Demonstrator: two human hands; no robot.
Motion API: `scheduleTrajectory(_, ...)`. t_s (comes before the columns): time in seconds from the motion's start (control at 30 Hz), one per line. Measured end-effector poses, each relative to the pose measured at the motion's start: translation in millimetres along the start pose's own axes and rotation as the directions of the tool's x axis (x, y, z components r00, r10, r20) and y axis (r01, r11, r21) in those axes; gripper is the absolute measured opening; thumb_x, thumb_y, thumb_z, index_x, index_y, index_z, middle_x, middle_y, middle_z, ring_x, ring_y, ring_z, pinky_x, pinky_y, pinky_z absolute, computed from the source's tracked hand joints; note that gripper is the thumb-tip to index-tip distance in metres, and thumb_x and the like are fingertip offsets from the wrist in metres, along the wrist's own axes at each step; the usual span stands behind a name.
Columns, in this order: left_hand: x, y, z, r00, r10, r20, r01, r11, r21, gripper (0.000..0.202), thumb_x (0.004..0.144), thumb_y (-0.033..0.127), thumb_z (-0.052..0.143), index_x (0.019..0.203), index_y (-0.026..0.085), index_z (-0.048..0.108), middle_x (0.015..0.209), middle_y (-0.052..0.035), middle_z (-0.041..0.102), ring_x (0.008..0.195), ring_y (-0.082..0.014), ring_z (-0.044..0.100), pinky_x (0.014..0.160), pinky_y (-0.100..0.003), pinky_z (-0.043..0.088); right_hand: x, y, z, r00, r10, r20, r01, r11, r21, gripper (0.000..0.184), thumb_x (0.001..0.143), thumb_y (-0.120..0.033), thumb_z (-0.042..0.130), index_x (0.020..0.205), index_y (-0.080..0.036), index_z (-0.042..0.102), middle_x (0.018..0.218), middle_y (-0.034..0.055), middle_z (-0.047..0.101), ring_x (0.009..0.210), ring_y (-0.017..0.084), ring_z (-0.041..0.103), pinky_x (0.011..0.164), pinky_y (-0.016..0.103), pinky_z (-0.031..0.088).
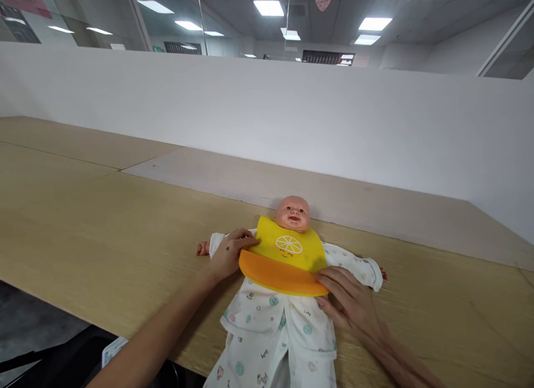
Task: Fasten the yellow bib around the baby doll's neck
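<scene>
A baby doll (292,211) in a white patterned romper (275,327) lies on its back on the wooden table (104,221). A yellow bib with an orange pocket (283,257) rests on its chest. My left hand (229,253) lies on the doll's shoulder, fingers stretched flat against the bib's left edge. My right hand (348,299) rests on the doll's other side, fingertips touching the lower right corner of the orange pocket. Neither hand grips anything that I can see.
A white partition wall (292,115) runs along the back of the table. The table's near edge (83,315) crosses the lower left, with a dark chair and floor below it.
</scene>
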State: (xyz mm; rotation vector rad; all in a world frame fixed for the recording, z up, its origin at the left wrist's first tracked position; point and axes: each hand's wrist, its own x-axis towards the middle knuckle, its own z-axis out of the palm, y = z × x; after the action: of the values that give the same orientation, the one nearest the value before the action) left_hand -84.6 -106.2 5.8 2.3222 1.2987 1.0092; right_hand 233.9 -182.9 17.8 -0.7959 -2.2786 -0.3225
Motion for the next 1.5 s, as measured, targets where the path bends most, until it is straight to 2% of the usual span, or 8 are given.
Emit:
scheduleTrajectory(0.43, -3, 4, -1.2, 0.992, 0.102, 0.07, -0.112, 0.983, 0.148, 0.035, 0.081, 0.016, 0.053, 0.112, 0.026, 0.067, 0.111, -0.0089, 0.061, 0.1, -0.0225, 0.059, 0.087, -0.036, 0.047, -4, -3, -3, 0.999, 0.04, 0.028, -0.041, 0.998, 0.041, 0.044, 0.078, -0.021, 0.058, 0.121, -0.021, 0.046, 0.106, 0.0109, 0.062, 0.099, 0.024, 0.059, 0.081, 0.041, 0.058)
scheduleTrajectory(0.63, -2, -8, -10.6, 1.0, 0.02, 0.014, -0.022, 0.97, 0.244, 0.051, 0.075, 0.017, 0.054, 0.125, 0.027, 0.057, 0.118, -0.0098, 0.06, 0.109, -0.0258, 0.055, 0.09, -0.037, 0.047, -13, 23, -8, 0.989, 0.145, -0.028, -0.144, 0.989, 0.034, 0.038, 0.08, -0.012, 0.049, 0.117, -0.021, 0.048, 0.108, 0.0105, 0.06, 0.101, 0.022, 0.058, 0.084, 0.04, 0.054)
scheduleTrajectory(0.73, -7, -23, -19.5, 0.995, -0.055, 0.089, 0.021, 0.939, 0.343, 0.059, 0.071, 0.023, 0.058, 0.13, 0.032, 0.052, 0.12, -0.0077, 0.06, 0.113, -0.0287, 0.053, 0.093, -0.041, 0.044, -26, 51, -11, 0.963, 0.269, 0.0, -0.267, 0.957, -0.108, 0.04, 0.08, -0.022, 0.054, 0.12, -0.021, 0.047, 0.113, 0.0119, 0.058, 0.104, 0.024, 0.056, 0.086, 0.043, 0.052)
scheduleTrajectory(0.87, -14, -42, -26.7, 0.987, -0.088, 0.137, 0.033, 0.931, 0.362, 0.062, 0.068, 0.02, 0.056, 0.129, 0.031, 0.051, 0.118, -0.0052, 0.062, 0.111, -0.027, 0.055, 0.095, -0.039, 0.042, -52, 82, -11, 0.921, 0.339, 0.19, -0.279, 0.917, -0.285, 0.058, 0.077, -0.043, 0.059, 0.127, -0.017, 0.045, 0.124, 0.0148, 0.054, 0.114, 0.031, 0.051, 0.091, 0.05, 0.048)
scheduleTrajectory(1.03, -13, -58, -26.5, 0.991, -0.111, 0.07, 0.074, 0.912, 0.403, 0.049, 0.071, 0.019, 0.05, 0.119, 0.028, 0.058, 0.11, -0.0044, 0.066, 0.102, -0.0252, 0.059, 0.09, -0.038, 0.043, -69, 97, -8, 0.848, 0.459, 0.265, -0.404, 0.883, -0.237, 0.039, 0.087, -0.038, 0.048, 0.12, -0.017, 0.052, 0.113, 0.0107, 0.062, 0.102, 0.023, 0.058, 0.088, 0.04, 0.051)
scheduleTrajectory(1.23, -13, -60, -27.6, 0.986, -0.164, 0.041, 0.132, 0.9, 0.416, 0.049, 0.07, 0.02, 0.048, 0.117, 0.022, 0.059, 0.111, -0.008, 0.066, 0.107, -0.0275, 0.057, 0.094, -0.04, 0.042, -71, 99, -7, 0.805, 0.535, 0.257, -0.495, 0.844, -0.206, 0.042, 0.085, -0.045, 0.051, 0.117, -0.019, 0.054, 0.108, 0.0085, 0.063, 0.1, 0.023, 0.057, 0.087, 0.04, 0.05)
scheduleTrajectory(1.4, -7, -54, -31.8, 0.991, -0.133, -0.003, 0.127, 0.941, 0.312, 0.057, 0.062, 0.015, 0.045, 0.116, 0.023, 0.059, 0.116, -0.0051, 0.064, 0.114, -0.0293, 0.053, 0.097, -0.042, 0.042, -65, 93, -11, 0.858, 0.455, 0.238, -0.423, 0.889, -0.174, 0.042, 0.083, -0.038, 0.054, 0.121, -0.021, 0.049, 0.116, 0.0088, 0.059, 0.106, 0.024, 0.055, 0.091, 0.042, 0.049)
scheduleTrajectory(1.5, -2, -26, -43.1, 0.99, -0.068, -0.121, 0.092, 0.973, 0.21, 0.043, 0.066, 0.02, 0.045, 0.105, 0.02, 0.062, 0.11, -0.007, 0.065, 0.109, -0.0278, 0.055, 0.094, -0.04, 0.045, -49, 84, -20, 0.908, 0.388, 0.157, -0.373, 0.92, -0.119, 0.039, 0.082, -0.03, 0.055, 0.119, -0.024, 0.047, 0.114, 0.009, 0.058, 0.106, 0.024, 0.054, 0.089, 0.041, 0.049)
